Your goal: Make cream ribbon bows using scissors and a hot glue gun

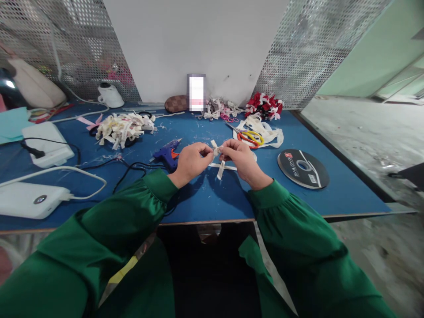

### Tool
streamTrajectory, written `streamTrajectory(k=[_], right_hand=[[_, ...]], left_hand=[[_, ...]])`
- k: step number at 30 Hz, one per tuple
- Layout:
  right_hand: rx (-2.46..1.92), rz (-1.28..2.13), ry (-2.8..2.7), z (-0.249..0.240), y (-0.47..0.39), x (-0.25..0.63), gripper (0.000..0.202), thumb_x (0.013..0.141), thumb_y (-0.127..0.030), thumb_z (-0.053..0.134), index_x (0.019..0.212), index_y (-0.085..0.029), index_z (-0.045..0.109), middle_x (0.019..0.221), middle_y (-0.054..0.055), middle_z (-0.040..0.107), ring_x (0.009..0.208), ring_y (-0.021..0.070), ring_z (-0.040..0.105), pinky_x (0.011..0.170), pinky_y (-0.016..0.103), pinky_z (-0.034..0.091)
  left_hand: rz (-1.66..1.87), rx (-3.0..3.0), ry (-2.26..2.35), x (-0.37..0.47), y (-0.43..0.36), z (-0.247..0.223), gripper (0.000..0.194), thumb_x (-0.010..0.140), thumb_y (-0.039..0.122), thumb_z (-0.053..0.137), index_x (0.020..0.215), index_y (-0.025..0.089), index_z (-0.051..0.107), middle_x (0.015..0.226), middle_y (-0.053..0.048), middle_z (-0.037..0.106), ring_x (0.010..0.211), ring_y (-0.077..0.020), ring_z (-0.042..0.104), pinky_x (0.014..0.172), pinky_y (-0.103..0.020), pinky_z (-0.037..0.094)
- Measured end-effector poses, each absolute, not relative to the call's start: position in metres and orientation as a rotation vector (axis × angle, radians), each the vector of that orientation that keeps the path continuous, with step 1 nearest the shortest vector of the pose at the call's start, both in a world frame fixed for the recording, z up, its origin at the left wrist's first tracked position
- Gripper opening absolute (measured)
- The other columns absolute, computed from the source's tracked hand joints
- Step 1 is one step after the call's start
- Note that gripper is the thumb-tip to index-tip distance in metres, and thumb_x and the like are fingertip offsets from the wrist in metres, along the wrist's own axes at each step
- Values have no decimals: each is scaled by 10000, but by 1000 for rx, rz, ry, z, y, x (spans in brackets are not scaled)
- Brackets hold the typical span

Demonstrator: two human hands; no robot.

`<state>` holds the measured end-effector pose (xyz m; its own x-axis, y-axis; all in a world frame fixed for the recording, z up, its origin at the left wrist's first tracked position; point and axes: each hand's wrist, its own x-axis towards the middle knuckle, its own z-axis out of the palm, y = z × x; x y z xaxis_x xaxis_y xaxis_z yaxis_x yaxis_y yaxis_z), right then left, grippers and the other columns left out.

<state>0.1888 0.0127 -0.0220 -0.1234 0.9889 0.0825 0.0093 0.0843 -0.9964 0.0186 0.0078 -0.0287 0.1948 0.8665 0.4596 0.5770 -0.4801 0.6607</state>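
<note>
Between the fingertips of both hands is a small white ribbon bow (216, 150), held above the blue table. My left hand (194, 160) pinches its left side with thumb and forefinger. The right side is pinched by my right hand (243, 160), whose curled fingers partly hide the ribbon. Just below, a white ribbon strip (228, 167) lies across the table, with a short ribbon piece (220, 171) hanging or lying by it. A blue glue gun (168, 154) rests beside my left hand. Scissors (251, 138) with red and yellow handles lie behind my right hand.
A ribbon spool (303, 168) lies at the right. White bows (124, 128) are heaped at the back left, red bows (264, 106) at the back right. A phone (196, 92) stands at the back. A power bank (33, 200), a power strip (48, 143) and cables occupy the left.
</note>
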Motion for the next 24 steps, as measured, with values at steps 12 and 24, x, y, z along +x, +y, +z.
streamTrajectory(k=[12,24], right_hand=[[-952,1178,-1628,-16,12,195,197,786,-317,689,722,-205,540,624,-39,582,577,127,606,599,287,448],[-1037,832,-1888,-19,16,202,99,877,-243,558,798,-233,500,694,-34,556,611,150,617,613,309,440]], left_hand=[[1069,1304,1062,22,15,-26,465,675,605,772,646,156,655,623,-8,607,590,-114,517,591,-260,416],[1078,1223,1017,21,13,-23,406,648,519,814,583,164,627,588,-16,600,544,-115,499,575,-288,408]])
